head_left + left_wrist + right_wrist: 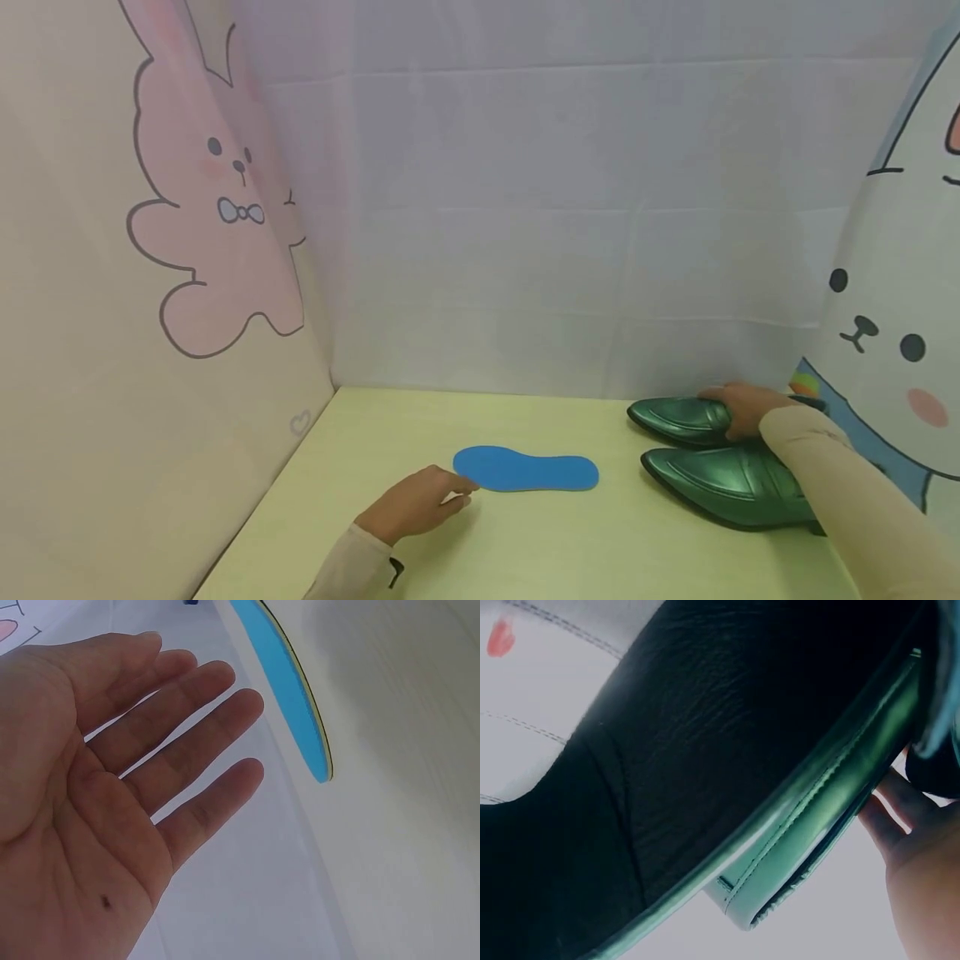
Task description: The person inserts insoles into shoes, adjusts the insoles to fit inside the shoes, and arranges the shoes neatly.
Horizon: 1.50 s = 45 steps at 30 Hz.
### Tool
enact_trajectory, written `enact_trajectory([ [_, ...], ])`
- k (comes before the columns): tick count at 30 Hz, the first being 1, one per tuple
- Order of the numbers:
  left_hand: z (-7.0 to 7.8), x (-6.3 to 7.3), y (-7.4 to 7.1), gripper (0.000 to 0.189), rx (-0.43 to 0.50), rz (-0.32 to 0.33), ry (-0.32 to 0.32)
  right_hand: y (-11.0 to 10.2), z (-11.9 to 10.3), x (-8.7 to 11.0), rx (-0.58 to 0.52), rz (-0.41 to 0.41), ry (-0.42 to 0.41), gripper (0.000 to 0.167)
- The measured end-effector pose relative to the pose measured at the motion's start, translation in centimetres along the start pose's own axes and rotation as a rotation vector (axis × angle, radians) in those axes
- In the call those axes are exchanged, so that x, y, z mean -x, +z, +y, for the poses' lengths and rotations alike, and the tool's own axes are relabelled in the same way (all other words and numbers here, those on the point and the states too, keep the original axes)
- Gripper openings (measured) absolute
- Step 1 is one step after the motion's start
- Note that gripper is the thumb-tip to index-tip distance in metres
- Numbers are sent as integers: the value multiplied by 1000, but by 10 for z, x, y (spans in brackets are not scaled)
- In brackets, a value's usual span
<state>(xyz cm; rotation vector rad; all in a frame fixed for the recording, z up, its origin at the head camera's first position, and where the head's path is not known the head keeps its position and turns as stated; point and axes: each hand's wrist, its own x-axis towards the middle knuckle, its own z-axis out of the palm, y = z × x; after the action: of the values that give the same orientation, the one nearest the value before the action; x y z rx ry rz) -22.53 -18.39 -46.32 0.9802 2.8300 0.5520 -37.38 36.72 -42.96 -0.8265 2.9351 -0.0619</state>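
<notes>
A flat blue insole (pixel 528 472) lies on the pale yellow tabletop. My left hand (pixel 416 503) hovers at its left end, fingers loosely extended; the left wrist view shows the palm holding nothing, apart from the insole (pixel 289 690). On the right, two shiny green pointed shoes lie side by side, toes to the left. My right hand (pixel 741 408) grips the far shoe (pixel 671 419) over its instep, and my sleeve crosses the near shoe (pixel 723 486). The right wrist view has green shoe leather (pixel 802 825) with fingers (pixel 881 823) against it; part of that hand is hidden.
A white cloth wall (pixel 487 250) stands behind the tabletop (pixel 390 425). To the left is a cloth side with a pink rabbit print (pixel 217 183), and to the right one with a white animal print (pixel 877 333). The shoes lie close to the right side.
</notes>
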Motion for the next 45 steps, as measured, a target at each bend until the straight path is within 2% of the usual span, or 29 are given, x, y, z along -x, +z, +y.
enact_trajectory([
  [9,1,2,-2,24,-4,-1,2,8,12,-2,-20,14,19,76],
  [16,2,4,-3,24,-3,-3,-16,3,7,0,-21,5,26,75],
  [21,3,5,-2,25,1,-10,-20,-2,3,2,-23,-31,45,77],
  [29,3,5,-3,25,0,7,-17,-7,6,2,-87,-72,51,81],
  [36,5,8,-5,25,-17,29,9,-19,4,7,-110,-32,9,81],
  [42,6,11,-8,25,-8,36,11,-38,-14,17,-69,19,1,76],
  [45,6,11,-8,23,-23,64,37,-41,-23,24,-38,31,-6,74],
])
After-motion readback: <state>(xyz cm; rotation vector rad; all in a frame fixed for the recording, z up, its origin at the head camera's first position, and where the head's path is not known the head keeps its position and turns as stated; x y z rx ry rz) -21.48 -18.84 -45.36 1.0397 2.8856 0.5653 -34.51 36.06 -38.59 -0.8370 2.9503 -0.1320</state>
